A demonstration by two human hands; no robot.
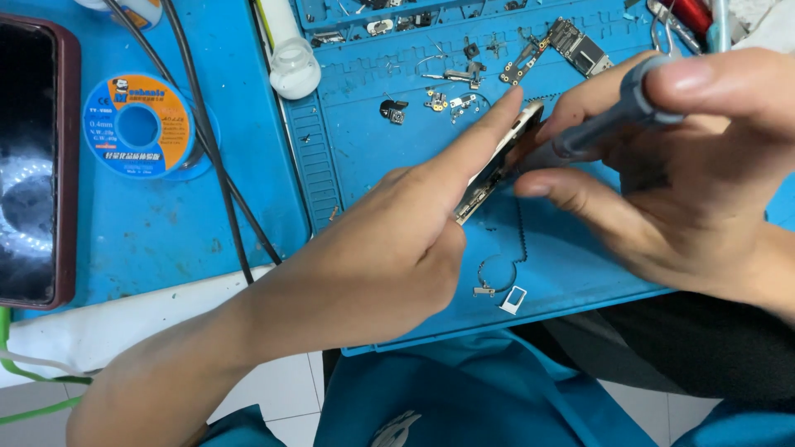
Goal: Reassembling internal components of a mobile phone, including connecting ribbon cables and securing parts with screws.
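**Mia:** What is the left hand (389, 240) doing?

**Ben:** It holds a phone (497, 161) up on its edge over the blue mat (373, 149). The fingers are pressed on the phone, and one long finger lies flat along its top side. The phone is thin and looks like metal. Most of it is hidden behind the hand.

**Mia:** And the right hand (679, 174)?

**Ben:** It pinches a grey screwdriver (604, 124). The thumb sits on the round top end, and the other fingers close around the shaft. The tip points down and left, right at the phone. I cannot tell if the tip touches it.

**Mia:** Where is the phone, then?

**Ben:** In the middle of the mat, between both hands.

**Mia:** What else is on the mat?

**Ben:** Lots of tiny metal parts (451, 91) lie near the top. A small board (580, 45) is up there too. Near the front edge lies a little silver tray (513, 300) and a thin wire loop (497, 273).

**Mia:** And to the left?

**Ben:** A spool of wire (138, 126) with an orange label lies on the blue bench (124, 240). Black cables (219, 182) run past it. A dark phone (33, 165) with a red rim lies at the far left. A white tube (291, 58) lies by the mat's edge.
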